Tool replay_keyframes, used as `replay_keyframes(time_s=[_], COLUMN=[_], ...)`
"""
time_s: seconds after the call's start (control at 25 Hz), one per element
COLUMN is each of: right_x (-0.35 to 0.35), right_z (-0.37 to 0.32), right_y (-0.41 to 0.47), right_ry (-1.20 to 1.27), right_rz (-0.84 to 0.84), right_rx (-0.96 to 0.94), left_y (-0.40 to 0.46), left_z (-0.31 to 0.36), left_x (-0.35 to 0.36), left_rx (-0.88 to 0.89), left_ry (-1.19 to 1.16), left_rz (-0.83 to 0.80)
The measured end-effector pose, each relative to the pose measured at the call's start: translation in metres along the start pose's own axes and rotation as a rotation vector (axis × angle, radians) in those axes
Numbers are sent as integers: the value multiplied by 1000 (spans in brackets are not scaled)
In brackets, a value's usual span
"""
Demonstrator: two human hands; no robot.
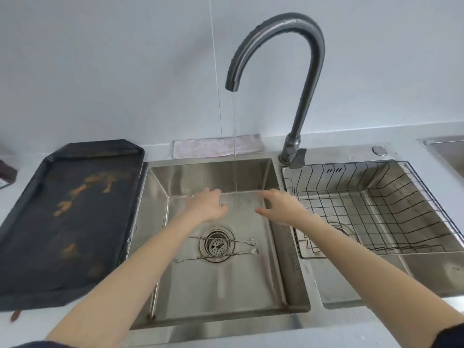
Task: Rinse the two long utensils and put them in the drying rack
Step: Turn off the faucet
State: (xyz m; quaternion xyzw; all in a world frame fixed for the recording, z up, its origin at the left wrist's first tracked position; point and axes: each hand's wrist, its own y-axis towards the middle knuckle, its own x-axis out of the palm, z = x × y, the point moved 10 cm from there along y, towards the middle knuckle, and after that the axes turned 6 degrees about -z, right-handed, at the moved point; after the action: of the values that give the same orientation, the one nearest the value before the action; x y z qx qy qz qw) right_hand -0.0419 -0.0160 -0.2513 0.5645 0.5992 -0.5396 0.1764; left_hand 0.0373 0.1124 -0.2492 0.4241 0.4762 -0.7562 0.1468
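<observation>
Two long utensils point(216, 249) lie across the drain point(215, 244); with fingers point(263, 194) spread and empty, we pinch both handles, then lift them into the stream point(235, 146).

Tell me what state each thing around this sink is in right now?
Curved grey metal tap: running, thin stream.
Two long thin metal utensils: lying flat across the round drain strainer, not picked up.
Black wire drying rack: empty, sitting in the right basin.
Left hand: open, holding nothing.
Right hand: open, holding nothing.
Black flat baking tray: dirty, brown stains.
</observation>
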Motion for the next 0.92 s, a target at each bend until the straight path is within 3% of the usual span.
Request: replay_keyframes(time_s=[0.52, 0.72, 0.92], right_x=[-113, -126, -123], right_z=[40, 51, 61], right_y=[-51, -50, -32], right_ry=[261, 251, 236], right_rz=[456, 514, 465], right_rx=[12, 10, 37], left_y=[-94, -119, -104], left_z=[130, 164, 178], left_x=[-132, -179, -219], left_rx=[403, 552, 514], left_ry=[149, 115, 248], left_rz=[561, 820, 948])
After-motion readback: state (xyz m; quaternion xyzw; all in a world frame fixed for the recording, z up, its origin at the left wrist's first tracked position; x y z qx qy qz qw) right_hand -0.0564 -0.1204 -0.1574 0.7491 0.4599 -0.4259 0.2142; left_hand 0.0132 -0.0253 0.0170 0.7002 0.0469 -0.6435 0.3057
